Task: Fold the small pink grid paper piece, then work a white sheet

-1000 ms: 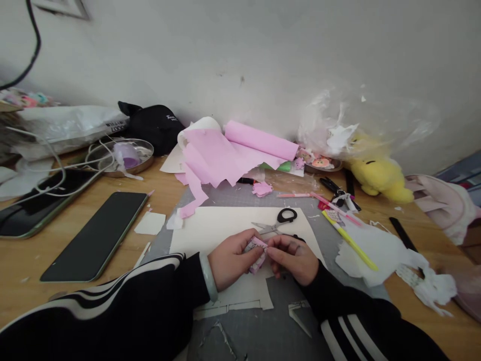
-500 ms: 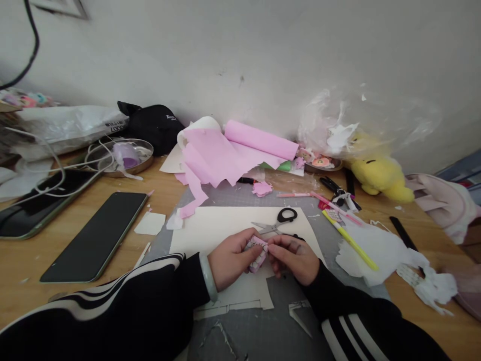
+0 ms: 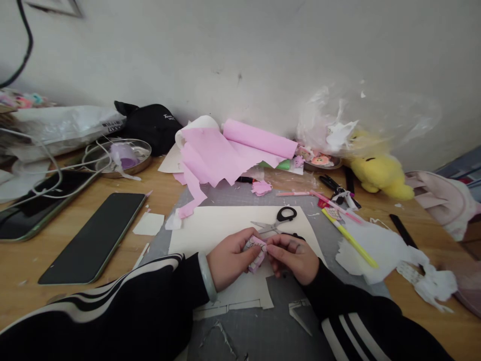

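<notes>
Both hands, left hand (image 3: 230,258) and right hand (image 3: 293,258), pinched the small pink paper piece (image 3: 256,251) between closed fingertips, above the cream sheet (image 3: 210,225)

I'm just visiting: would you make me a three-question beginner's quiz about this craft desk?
1. True or false: the black-handled scissors lie on the cream paper sheet.
2. What do the left hand and right hand pinch together?
3. Which lies farther from the hands: A, the dark smartphone, or B, the scissors?

Key: 1 true. 2 a small pink paper piece. 3 A.
</notes>
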Available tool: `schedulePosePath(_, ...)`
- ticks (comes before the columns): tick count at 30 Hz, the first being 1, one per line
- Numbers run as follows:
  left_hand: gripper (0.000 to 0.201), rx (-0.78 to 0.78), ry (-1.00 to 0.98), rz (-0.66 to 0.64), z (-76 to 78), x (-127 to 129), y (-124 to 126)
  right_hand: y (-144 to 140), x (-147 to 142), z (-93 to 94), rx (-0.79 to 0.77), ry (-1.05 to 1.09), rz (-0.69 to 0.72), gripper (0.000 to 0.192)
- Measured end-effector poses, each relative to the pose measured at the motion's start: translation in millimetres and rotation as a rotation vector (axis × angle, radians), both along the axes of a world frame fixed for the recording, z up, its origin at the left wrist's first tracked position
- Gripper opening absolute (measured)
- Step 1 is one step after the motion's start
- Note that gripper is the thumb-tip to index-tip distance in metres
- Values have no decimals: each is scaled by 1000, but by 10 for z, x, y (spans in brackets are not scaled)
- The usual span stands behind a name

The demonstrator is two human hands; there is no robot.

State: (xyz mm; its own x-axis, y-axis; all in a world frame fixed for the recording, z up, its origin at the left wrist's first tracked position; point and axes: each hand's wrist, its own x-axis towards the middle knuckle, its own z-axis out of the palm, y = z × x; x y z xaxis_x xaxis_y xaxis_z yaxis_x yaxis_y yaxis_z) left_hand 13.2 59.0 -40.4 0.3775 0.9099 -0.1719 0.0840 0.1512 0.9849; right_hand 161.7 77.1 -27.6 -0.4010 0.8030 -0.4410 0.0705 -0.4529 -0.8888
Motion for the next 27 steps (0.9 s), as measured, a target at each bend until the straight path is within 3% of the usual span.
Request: schedulePosePath(27,16,-15,1,-1,16,-2,1,-2,9,-13,47,7,5,28)
